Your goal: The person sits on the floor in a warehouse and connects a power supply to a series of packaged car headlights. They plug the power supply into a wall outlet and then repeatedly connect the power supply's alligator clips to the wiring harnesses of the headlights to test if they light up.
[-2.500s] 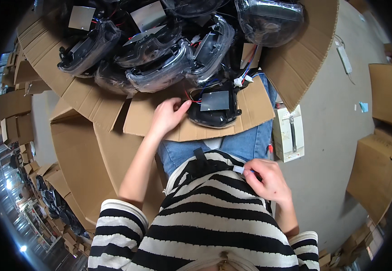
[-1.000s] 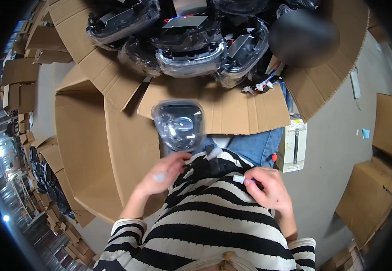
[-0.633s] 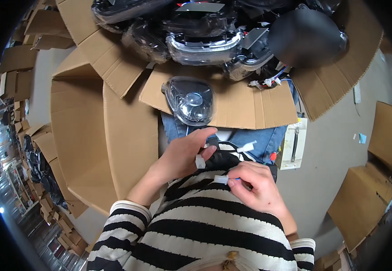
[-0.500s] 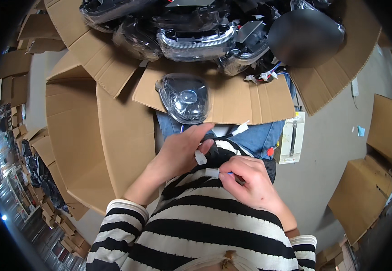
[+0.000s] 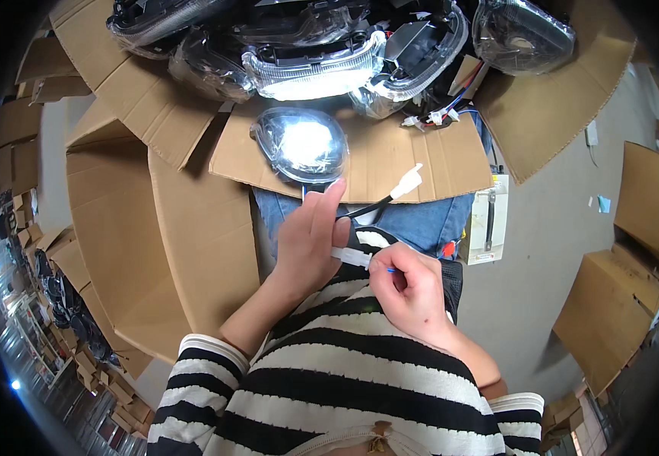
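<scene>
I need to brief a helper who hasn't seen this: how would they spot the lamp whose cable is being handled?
Find the big open cardboard box piled with lamp housings. On its front flap, nearest the left hand, lies a small rounded clear-lens lamp. Unlike the heaped lamps, it lies alone.

Not much room up front: the lamp housings (image 5: 307,53) piled in the open carton crowd the far side, and a clear lens (image 5: 303,143) sits on the near cardboard flap (image 5: 413,163). Bare flap right of the lens, and open grey floor (image 5: 542,258) off to the right.
</scene>
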Action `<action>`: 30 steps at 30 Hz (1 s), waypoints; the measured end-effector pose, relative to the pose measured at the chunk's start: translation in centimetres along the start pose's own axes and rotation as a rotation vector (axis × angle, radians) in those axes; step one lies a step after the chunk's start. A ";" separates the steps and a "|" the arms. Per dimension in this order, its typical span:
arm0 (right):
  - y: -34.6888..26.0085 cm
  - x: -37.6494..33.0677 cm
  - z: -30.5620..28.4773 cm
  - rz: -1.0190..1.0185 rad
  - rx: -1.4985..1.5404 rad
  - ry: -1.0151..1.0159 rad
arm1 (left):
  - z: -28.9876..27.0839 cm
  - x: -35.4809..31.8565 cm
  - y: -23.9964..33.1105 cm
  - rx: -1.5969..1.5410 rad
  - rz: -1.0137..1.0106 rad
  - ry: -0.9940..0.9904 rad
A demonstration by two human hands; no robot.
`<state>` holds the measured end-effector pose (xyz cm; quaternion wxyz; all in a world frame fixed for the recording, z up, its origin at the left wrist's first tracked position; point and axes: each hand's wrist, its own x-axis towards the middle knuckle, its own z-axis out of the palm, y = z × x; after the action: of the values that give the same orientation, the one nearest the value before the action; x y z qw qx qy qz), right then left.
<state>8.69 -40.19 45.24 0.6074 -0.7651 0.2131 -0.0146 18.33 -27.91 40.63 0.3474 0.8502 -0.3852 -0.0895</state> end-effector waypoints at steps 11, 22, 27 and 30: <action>1.0 -0.3 -3.7 0.025 0.126 -0.266 | -3.2 -0.5 -1.9 -0.622 -0.269 -0.432; 1.0 -0.3 -5.0 0.102 0.352 -0.237 | -4.0 -0.9 -2.2 -0.801 -0.343 -0.464; 1.1 -0.3 -4.6 0.155 0.351 -0.229 | -3.8 -0.7 -1.7 -0.797 -0.357 -0.433; 0.6 -0.1 -4.8 0.197 0.253 -0.251 | -3.8 -0.9 -1.5 -0.762 -0.354 -0.397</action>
<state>7.03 -44.71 45.95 0.7189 -0.6540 0.2063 0.1137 20.20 -24.61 42.33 0.5339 0.6811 -0.2328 -0.4436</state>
